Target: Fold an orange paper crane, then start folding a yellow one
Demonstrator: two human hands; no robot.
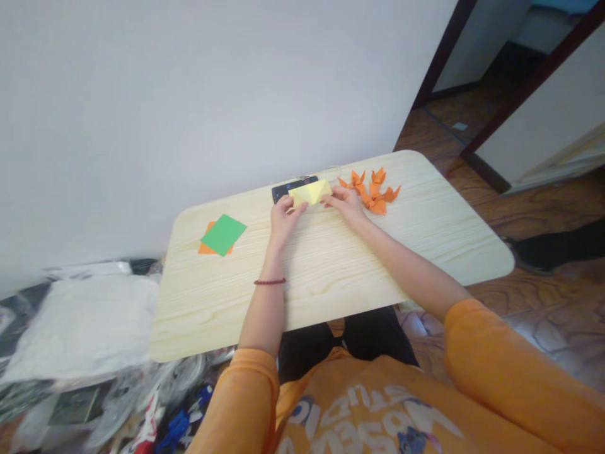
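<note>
A sheet of yellow paper (309, 193), creased and partly folded, is held up between my two hands above the far part of the table. My left hand (284, 218) pinches its left end between thumb and fingers. On the other end, my right hand (346, 203) grips the lower right edge. Just right of my right hand lie several folded orange paper figures (378, 192) with pointed tips. Behind the yellow paper rests a dark phone (282, 192), partly covered by it.
On the table's left side, a green paper square (224, 234) overlaps an orange one (205, 248). The pale wooden table (340, 271) stands against a white wall (212, 94). White bags (89, 321) and clutter fill the floor at left. A dark-clad leg (562, 246) shows at right.
</note>
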